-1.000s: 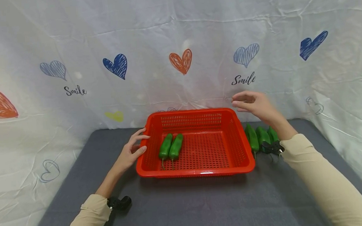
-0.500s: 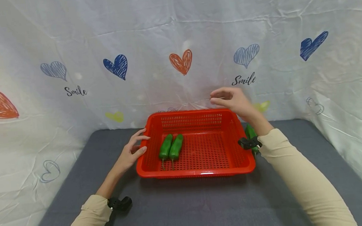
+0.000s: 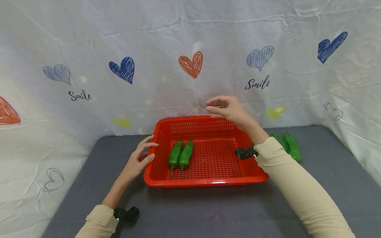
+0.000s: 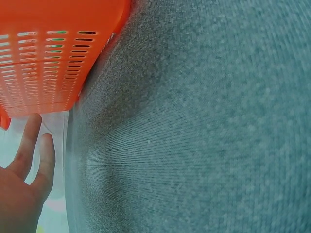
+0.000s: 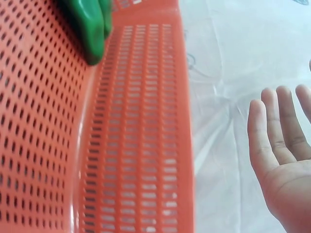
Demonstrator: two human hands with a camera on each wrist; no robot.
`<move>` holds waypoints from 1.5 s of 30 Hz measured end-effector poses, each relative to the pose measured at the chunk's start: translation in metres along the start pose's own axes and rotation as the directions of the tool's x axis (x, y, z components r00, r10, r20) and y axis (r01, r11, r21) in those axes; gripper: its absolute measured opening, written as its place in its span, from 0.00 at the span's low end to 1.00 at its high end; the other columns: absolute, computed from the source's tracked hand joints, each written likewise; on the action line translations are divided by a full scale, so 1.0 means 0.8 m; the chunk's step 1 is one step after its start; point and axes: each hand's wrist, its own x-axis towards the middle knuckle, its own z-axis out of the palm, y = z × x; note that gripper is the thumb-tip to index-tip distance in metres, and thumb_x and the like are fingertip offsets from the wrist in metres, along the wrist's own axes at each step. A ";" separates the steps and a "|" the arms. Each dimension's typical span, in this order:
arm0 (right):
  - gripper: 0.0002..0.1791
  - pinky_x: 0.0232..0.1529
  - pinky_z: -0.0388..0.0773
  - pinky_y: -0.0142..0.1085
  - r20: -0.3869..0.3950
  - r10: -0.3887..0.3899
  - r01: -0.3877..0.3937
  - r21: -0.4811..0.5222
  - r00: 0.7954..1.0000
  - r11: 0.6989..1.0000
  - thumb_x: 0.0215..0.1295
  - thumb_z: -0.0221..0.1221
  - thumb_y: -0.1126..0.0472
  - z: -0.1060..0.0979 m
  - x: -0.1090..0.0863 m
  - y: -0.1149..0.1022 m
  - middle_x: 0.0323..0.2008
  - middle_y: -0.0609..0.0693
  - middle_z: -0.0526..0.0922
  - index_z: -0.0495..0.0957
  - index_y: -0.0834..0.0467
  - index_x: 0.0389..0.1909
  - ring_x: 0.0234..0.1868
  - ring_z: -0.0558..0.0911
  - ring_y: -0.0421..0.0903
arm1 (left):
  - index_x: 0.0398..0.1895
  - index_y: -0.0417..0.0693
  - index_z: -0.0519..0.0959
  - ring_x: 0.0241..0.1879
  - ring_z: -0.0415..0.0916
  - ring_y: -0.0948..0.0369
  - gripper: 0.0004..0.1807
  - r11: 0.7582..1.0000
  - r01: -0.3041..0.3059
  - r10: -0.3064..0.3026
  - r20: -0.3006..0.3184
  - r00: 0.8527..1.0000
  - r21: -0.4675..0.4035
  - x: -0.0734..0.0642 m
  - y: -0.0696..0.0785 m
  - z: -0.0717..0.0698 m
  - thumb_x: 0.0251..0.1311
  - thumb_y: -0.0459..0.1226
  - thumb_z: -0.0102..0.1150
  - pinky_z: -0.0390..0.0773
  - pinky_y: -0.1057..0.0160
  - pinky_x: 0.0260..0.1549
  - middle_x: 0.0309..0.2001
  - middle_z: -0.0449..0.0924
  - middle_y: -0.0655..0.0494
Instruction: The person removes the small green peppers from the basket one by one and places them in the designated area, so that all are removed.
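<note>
Hovering near red basket [image 3: 207,182], right hand [image 3: 227,109] loosely curved, left hand [image 3: 138,159] spread at rim [image 3: 147,174], sleeve [image 3: 299,187] partly hiding outside peppers [image 3: 292,147]

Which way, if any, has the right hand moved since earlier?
Yes: in the head view, the right hand went left past the far right corner of the red basket.
</note>
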 end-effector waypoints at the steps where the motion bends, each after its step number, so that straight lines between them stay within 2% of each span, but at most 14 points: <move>1: 0.22 0.54 0.77 0.53 0.005 0.003 -0.003 0.000 1.000 1.000 0.68 0.67 0.65 0.003 0.001 0.002 0.54 0.69 0.78 0.77 0.73 0.57 0.54 0.80 0.63 | 0.65 0.37 0.72 0.51 0.77 0.37 0.19 1.000 -0.001 0.001 0.000 1.000 0.001 0.000 0.000 0.000 0.73 0.26 0.52 0.82 0.59 0.43 0.78 0.51 0.45; 5: 0.22 0.54 0.78 0.52 0.033 0.013 -0.012 -0.009 0.999 1.000 0.69 0.66 0.64 0.016 0.007 0.012 0.53 0.66 0.80 0.77 0.72 0.58 0.55 0.80 0.62 | 0.66 0.37 0.71 0.50 0.78 0.37 0.20 1.000 -0.006 0.006 0.003 1.000 0.001 -0.001 -0.001 0.000 0.73 0.25 0.52 0.83 0.59 0.43 0.78 0.50 0.45; 9: 0.21 0.56 0.77 0.53 0.050 0.054 -0.055 0.024 0.997 0.998 0.70 0.66 0.63 0.027 0.009 0.023 0.53 0.65 0.80 0.77 0.71 0.58 0.57 0.77 0.67 | 0.66 0.35 0.71 0.49 0.78 0.37 0.20 1.000 -0.015 0.015 0.012 1.000 -0.007 -0.001 -0.003 0.001 0.72 0.25 0.51 0.83 0.57 0.41 0.78 0.50 0.44; 15: 0.23 0.57 0.75 0.54 0.090 0.111 -0.117 0.066 0.990 0.991 0.70 0.65 0.63 0.042 0.011 0.035 0.59 0.64 0.77 0.75 0.72 0.60 0.59 0.74 0.70 | 0.66 0.34 0.70 0.50 0.78 0.35 0.20 0.999 -0.024 0.024 0.021 0.999 -0.039 -0.001 -0.004 0.002 0.72 0.24 0.51 0.85 0.54 0.37 0.78 0.49 0.43; 21: 0.23 0.56 0.75 0.55 0.126 0.139 -0.147 0.058 0.982 0.987 0.72 0.63 0.65 0.050 0.015 0.045 0.54 0.62 0.80 0.73 0.74 0.61 0.59 0.74 0.71 | 0.66 0.34 0.70 0.50 0.78 0.35 0.20 0.999 -0.031 0.031 0.017 0.999 -0.036 -0.001 -0.004 0.002 0.72 0.24 0.50 0.85 0.54 0.37 0.78 0.49 0.43; 27: 0.23 0.55 0.77 0.53 0.165 0.206 -0.216 0.042 0.965 0.976 0.73 0.61 0.66 0.058 0.019 0.051 0.55 0.61 0.79 0.72 0.73 0.64 0.60 0.75 0.68 | 0.66 0.35 0.70 0.50 0.78 0.35 0.20 0.999 -0.030 0.031 0.014 0.999 -0.025 -0.001 -0.003 0.001 0.72 0.25 0.51 0.84 0.55 0.39 0.78 0.49 0.43; 33: 0.23 0.58 0.73 0.59 0.202 0.211 -0.225 0.047 0.956 0.973 0.72 0.62 0.67 0.068 0.023 0.055 0.56 0.63 0.78 0.72 0.73 0.63 0.61 0.73 0.71 | 0.66 0.36 0.71 0.50 0.78 0.35 0.20 1.000 -0.005 0.006 0.011 1.000 -0.024 0.000 0.001 0.000 0.73 0.27 0.51 0.84 0.55 0.38 0.78 0.49 0.44; 36: 0.24 0.58 0.73 0.59 0.216 0.225 -0.232 0.009 0.950 0.973 0.71 0.64 0.65 0.071 0.023 0.058 0.55 0.62 0.80 0.73 0.72 0.63 0.61 0.74 0.70 | 0.66 0.36 0.71 0.50 0.78 0.36 0.19 1.000 -0.002 0.002 0.007 1.000 -0.006 0.000 0.002 0.000 0.73 0.27 0.52 0.84 0.56 0.39 0.78 0.49 0.45; 45: 0.27 0.59 0.73 0.56 0.244 0.325 -0.321 -0.059 0.914 0.945 0.70 0.65 0.62 0.073 0.020 0.076 0.54 0.58 0.83 0.73 0.70 0.65 0.61 0.76 0.64 | 0.66 0.37 0.71 0.49 0.79 0.39 0.20 1.000 -0.007 0.007 0.002 1.000 0.017 -0.001 0.000 0.000 0.73 0.26 0.52 0.82 0.60 0.44 0.78 0.50 0.45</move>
